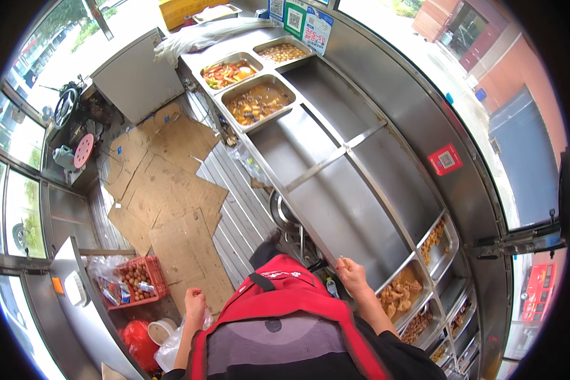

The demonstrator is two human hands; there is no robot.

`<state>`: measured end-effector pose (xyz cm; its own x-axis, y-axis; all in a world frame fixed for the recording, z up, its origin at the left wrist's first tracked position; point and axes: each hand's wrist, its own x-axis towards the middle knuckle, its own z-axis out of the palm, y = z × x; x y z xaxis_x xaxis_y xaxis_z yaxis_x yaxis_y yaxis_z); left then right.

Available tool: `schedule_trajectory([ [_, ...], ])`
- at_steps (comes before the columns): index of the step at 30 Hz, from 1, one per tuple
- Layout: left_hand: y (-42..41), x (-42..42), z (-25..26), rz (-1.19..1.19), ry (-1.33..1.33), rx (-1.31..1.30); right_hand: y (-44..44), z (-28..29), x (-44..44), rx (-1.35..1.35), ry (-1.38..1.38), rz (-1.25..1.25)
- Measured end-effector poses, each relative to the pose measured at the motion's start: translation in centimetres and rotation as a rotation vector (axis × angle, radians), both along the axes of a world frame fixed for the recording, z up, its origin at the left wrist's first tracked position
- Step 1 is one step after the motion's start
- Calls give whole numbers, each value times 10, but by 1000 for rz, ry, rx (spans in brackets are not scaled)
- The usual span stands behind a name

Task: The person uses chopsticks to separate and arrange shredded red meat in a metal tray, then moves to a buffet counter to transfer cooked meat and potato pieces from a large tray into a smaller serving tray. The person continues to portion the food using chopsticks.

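Observation:
My left hand (195, 302) hangs at my left side with its fingers curled and nothing visible in it. A clear plastic bag (173, 349) lies below it. My right hand (353, 276) is curled at the near edge of the steel serving counter (347, 148). Something small and tan shows at its fingers, and whether it is held or worn cannot be made out. Close by that hand, a steel pan of chicken pieces (399, 294) sits in the counter. Behind it is a pan of small brown pieces (417, 327). A red apron (285, 297) covers my front.
Across the counter's far end stand pans of stew (256, 102), tomato and egg (230, 73), and round beige pieces (281, 52). Flattened cardboard (171, 185) covers part of the ribbed floor. A red crate of eggs (142, 280) stands left. A steering wheel (66, 108) is beyond.

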<state>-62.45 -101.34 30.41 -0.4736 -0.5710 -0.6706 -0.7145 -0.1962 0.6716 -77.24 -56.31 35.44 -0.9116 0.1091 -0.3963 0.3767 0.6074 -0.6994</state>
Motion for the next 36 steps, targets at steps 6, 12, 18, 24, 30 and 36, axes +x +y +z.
schedule_trajectory([
  [6, -49, -97, 19, -88, -92, -37, -32, -9, -103, -37, -15, -8],
  [12, -63, -197, 35, -32, 75, -64, -62, -5, -208, -16, -11, 6],
  [18, -75, -280, 8, -218, -3, -2, -123, 12, -300, -44, 95, 63],
  [24, -91, -462, 10, -548, 168, -120, -194, 7, -381, -162, -26, -63],
  [30, -105, -653, 9, -970, 476, -519, -264, -55, -462, -74, -160, -210],
  [36, -101, -759, 17, -1068, 377, -581, -299, -121, -497, -231, -263, -536],
])
